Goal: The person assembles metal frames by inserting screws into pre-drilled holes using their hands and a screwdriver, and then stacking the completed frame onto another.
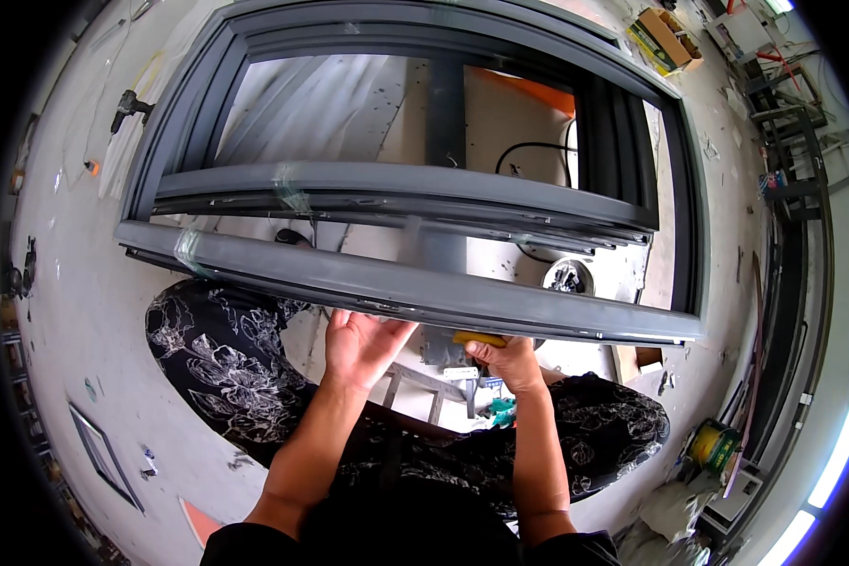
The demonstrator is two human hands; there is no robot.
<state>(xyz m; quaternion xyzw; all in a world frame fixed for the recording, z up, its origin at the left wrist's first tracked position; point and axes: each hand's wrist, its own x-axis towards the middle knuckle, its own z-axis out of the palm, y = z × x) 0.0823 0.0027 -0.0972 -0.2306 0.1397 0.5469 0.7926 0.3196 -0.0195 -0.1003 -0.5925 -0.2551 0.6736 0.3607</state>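
Nearest to me: my black trousers (212, 368) with a white floral print, knees spread either side of my forearms. Right grip (511, 363): clenched on a yellow piece (478, 338), thumb against it, just under the near rail of a large grey frame (424, 284). Left grip (360, 349): palm turned up, fingers at the underside of the same rail; fingertips hidden, so I could not tell whether it grasped the rail or merely touched it. The grey frame extended in front of me, its near rail running past both knees, with clear film (189, 248) around its left part. Past that rail, toward the right, a round metal bowl (590, 278) held small parts. Next, a smaller inner frame (396, 183) sat within the grey outline. Farther off: a drill (129, 111) on the floor (75, 203) at left, a cardboard box (668, 38) at far right.
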